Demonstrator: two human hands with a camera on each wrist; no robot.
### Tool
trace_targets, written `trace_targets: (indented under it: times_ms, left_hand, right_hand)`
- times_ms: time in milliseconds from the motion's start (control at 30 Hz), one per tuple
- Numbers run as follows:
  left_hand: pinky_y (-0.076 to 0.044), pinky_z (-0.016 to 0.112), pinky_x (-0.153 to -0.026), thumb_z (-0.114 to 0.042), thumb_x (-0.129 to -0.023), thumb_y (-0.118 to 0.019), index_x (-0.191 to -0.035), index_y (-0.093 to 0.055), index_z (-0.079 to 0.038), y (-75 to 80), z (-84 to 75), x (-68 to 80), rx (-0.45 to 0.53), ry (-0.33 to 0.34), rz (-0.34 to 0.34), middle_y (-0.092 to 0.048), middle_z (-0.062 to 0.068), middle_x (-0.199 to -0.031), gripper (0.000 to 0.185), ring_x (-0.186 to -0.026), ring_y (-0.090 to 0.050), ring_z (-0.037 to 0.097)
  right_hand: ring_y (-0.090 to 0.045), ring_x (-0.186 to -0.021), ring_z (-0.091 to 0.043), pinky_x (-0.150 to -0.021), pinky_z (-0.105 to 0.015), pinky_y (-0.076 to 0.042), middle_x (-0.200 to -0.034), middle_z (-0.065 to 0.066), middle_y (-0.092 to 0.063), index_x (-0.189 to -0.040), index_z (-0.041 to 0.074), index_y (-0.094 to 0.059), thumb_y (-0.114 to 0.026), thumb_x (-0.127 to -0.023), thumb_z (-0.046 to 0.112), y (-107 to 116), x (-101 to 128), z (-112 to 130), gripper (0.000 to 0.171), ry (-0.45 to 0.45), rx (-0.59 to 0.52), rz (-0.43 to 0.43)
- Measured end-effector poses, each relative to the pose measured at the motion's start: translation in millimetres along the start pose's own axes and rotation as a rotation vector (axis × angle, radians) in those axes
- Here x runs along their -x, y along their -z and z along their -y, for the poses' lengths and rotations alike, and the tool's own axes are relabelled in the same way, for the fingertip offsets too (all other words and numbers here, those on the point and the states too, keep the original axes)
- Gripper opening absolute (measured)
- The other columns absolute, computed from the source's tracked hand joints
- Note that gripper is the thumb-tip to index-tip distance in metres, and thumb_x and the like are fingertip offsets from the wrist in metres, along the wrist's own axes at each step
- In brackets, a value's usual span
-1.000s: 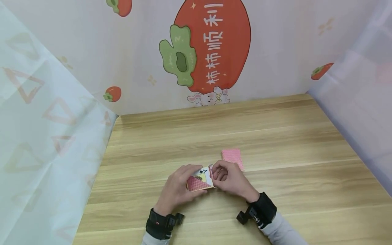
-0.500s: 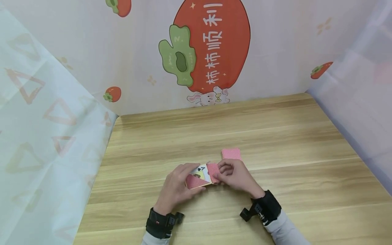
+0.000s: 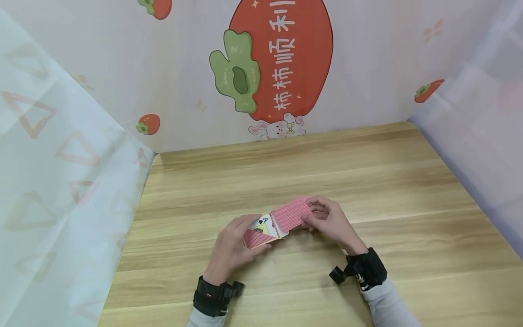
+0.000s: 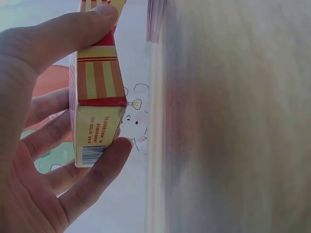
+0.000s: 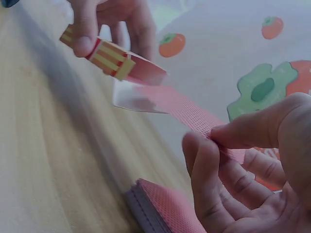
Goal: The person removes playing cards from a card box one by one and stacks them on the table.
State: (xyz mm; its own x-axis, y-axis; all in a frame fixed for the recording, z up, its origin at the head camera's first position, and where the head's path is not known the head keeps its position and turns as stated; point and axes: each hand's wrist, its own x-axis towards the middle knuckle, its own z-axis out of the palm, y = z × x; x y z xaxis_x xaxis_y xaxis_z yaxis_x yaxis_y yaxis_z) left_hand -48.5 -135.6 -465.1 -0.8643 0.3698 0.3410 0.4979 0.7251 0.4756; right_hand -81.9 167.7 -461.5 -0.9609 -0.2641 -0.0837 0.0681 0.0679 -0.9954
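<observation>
My left hand (image 3: 234, 245) grips a red and yellow striped card box (image 3: 258, 232) just above the wooden table (image 3: 367, 172), thumb on one side and fingers on the other (image 4: 104, 14). The box (image 4: 97, 102) shows an ace of spades on its face and its flap is open. My right hand (image 3: 327, 220) pinches a pink-backed card (image 3: 291, 212) that sticks out of the box mouth toward the right. In the right wrist view the card (image 5: 180, 107) spans from the box (image 5: 109, 58) to my thumb and fingers. A pile of pink-backed cards (image 5: 165, 211) lies on the table under it.
Printed sheets with a large red persimmon picture (image 3: 282, 59) wall in the table at the back, left and right. Bare wood stretches behind and to the right of my hands.
My right hand has moved right and away from the box, drawing the pink-backed card out over the pile on the table. The left hand and box stayed almost still.
</observation>
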Motion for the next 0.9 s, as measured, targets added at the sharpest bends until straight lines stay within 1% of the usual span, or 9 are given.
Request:
trace_targets:
  times_ms: [100,200,267,333,400,567,700,800,900]
  left_hand:
    - [-0.061,0.035,-0.087,-0.043,-0.073,-0.100,-0.137,-0.069,-0.015,-0.5,0.8,-1.0,0.000,0.000,-0.002,-0.074,-0.001,-0.130,0.076,-0.110,-0.070,0.015]
    - [-0.061,0.035,-0.086,-0.042,-0.072,-0.100,-0.137,-0.069,-0.016,-0.9,1.3,-2.2,0.002,-0.009,-0.012,-0.074,-0.002,-0.129,0.076,-0.109,-0.070,0.015]
    - [-0.061,0.035,-0.085,-0.042,-0.072,-0.100,-0.136,-0.069,-0.016,-0.9,1.3,-2.9,0.002,-0.011,-0.015,-0.074,-0.002,-0.129,0.077,-0.109,-0.070,0.015]
    - [-0.061,0.035,-0.085,-0.043,-0.071,-0.100,-0.136,-0.069,-0.016,-1.3,1.7,-3.0,0.000,-0.015,-0.019,-0.074,-0.002,-0.128,0.077,-0.108,-0.070,0.015]
    - [-0.061,0.035,-0.085,-0.043,-0.071,-0.101,-0.136,-0.069,-0.017,-1.3,1.6,-2.9,0.000,-0.015,-0.020,-0.074,-0.002,-0.128,0.078,-0.108,-0.070,0.016]
    - [-0.062,0.038,-0.087,-0.041,-0.069,-0.102,-0.136,-0.069,-0.016,-1.2,0.8,-2.6,0.009,-0.008,-0.018,-0.074,0.000,-0.129,0.079,-0.111,-0.071,0.018]
    - [-0.062,0.039,-0.087,-0.041,-0.069,-0.102,-0.136,-0.069,-0.015,-2.3,0.5,-2.0,0.018,-0.004,-0.012,-0.074,0.001,-0.129,0.079,-0.111,-0.071,0.019]
    - [-0.062,0.039,-0.087,-0.041,-0.069,-0.102,-0.136,-0.069,-0.015,-3.6,0.3,-1.4,0.021,-0.003,-0.009,-0.074,0.001,-0.129,0.079,-0.111,-0.071,0.019]
    - [-0.062,0.039,-0.087,-0.041,-0.070,-0.102,-0.136,-0.069,-0.015,-4.1,1.2,-1.0,0.022,-0.003,-0.009,-0.074,0.002,-0.129,0.079,-0.111,-0.072,0.019]
  right_hand:
    - [-0.078,-0.093,-0.020,-0.075,-0.033,-0.063,-0.115,-0.021,-0.074,-0.127,-0.006,-0.064,-0.076,-0.097,0.006,6.9,-2.7,0.8,0.034,0.003,0.016,-0.042]
    - [-0.077,-0.096,-0.015,-0.077,-0.030,-0.062,-0.116,-0.016,-0.076,-0.129,-0.006,-0.063,-0.076,-0.098,0.007,13.9,-5.2,1.6,0.036,-0.012,-0.020,-0.085]
    - [-0.077,-0.092,-0.013,-0.075,-0.029,-0.062,-0.112,-0.010,-0.076,-0.129,-0.006,-0.062,-0.076,-0.098,0.007,18.6,-6.9,1.2,0.037,-0.024,-0.056,-0.122]
    - [-0.076,-0.083,-0.012,-0.070,-0.029,-0.061,-0.104,-0.003,-0.076,-0.129,-0.007,-0.060,-0.075,-0.098,0.008,23.1,-8.3,0.6,0.037,-0.031,-0.082,-0.164]
    - [-0.074,-0.075,-0.011,-0.067,-0.030,-0.062,-0.097,-0.001,-0.075,-0.127,-0.008,-0.061,-0.077,-0.098,0.009,27.1,-10.8,-1.1,0.037,-0.028,-0.067,-0.214]
    - [-0.073,-0.071,-0.009,-0.066,-0.028,-0.062,-0.094,-0.008,-0.077,-0.121,-0.008,-0.070,-0.082,-0.096,0.017,34.4,-17.6,-6.4,0.037,-0.049,0.063,-0.295]
    - [-0.073,-0.067,-0.010,-0.062,-0.026,-0.060,-0.091,-0.015,-0.078,-0.111,-0.006,-0.075,-0.084,-0.094,0.018,35.2,-21.6,-10.6,0.031,-0.063,0.205,-0.305]
    - [-0.073,-0.064,-0.012,-0.059,-0.025,-0.058,-0.087,-0.016,-0.078,-0.104,-0.004,-0.076,-0.084,-0.093,0.018,33.4,-23.3,-13.3,0.026,-0.045,0.314,-0.317]
    - [-0.072,-0.063,-0.014,-0.056,-0.025,-0.056,-0.084,-0.014,-0.077,-0.100,-0.002,-0.077,-0.085,-0.092,0.018,30.3,-25.1,-14.3,0.023,-0.016,0.388,-0.337]
